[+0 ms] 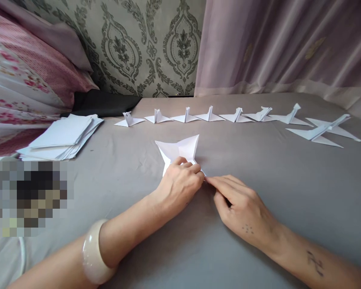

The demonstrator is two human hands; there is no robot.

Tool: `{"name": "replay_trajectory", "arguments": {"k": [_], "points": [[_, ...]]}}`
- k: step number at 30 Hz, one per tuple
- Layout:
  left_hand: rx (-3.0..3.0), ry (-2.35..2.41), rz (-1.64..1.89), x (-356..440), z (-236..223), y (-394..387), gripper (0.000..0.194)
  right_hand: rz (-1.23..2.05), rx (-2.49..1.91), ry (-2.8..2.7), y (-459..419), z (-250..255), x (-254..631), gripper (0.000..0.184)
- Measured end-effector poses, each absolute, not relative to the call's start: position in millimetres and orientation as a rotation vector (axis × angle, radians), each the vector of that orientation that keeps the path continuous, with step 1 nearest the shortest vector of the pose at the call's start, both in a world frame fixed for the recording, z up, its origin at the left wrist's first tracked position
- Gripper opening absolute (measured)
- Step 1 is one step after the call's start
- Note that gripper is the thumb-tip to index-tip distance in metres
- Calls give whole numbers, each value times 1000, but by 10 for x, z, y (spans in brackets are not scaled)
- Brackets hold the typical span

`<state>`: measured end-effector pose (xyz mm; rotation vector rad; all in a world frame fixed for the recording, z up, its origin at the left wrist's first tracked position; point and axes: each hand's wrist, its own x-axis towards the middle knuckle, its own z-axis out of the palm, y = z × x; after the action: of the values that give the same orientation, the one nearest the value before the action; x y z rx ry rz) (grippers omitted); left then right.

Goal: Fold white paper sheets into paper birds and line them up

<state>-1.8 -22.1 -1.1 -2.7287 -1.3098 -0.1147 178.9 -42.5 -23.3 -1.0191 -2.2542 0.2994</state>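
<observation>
A partly folded white paper [179,150] lies on the grey sheet [258,168] in front of me. My left hand [179,186] rests on its near part, fingers curled and pressing it down. My right hand [240,204] lies just to the right, its fingertips pinched at the paper's near corner where it meets the left hand. The paper's lower edge is hidden under my left hand.
A row of several finished folded paper birds [209,116] stands further back, running to the right [319,132]. A stack of white paper sheets [63,136] lies at the left. Floral pillows [24,80] sit at the far left, a curtain [289,44] at the back right.
</observation>
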Motion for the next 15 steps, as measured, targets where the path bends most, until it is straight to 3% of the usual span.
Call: {"name": "replay_trajectory", "arguments": {"k": [7, 15], "points": [[-2752, -1375, -14, -172, 172, -239, 15, 171, -1088, -2462, -474, -190, 1719, 29], [-2836, -1478, 5, -478, 278, -188, 21, 124, -1134, -2545, -544, -160, 1671, 37]]}}
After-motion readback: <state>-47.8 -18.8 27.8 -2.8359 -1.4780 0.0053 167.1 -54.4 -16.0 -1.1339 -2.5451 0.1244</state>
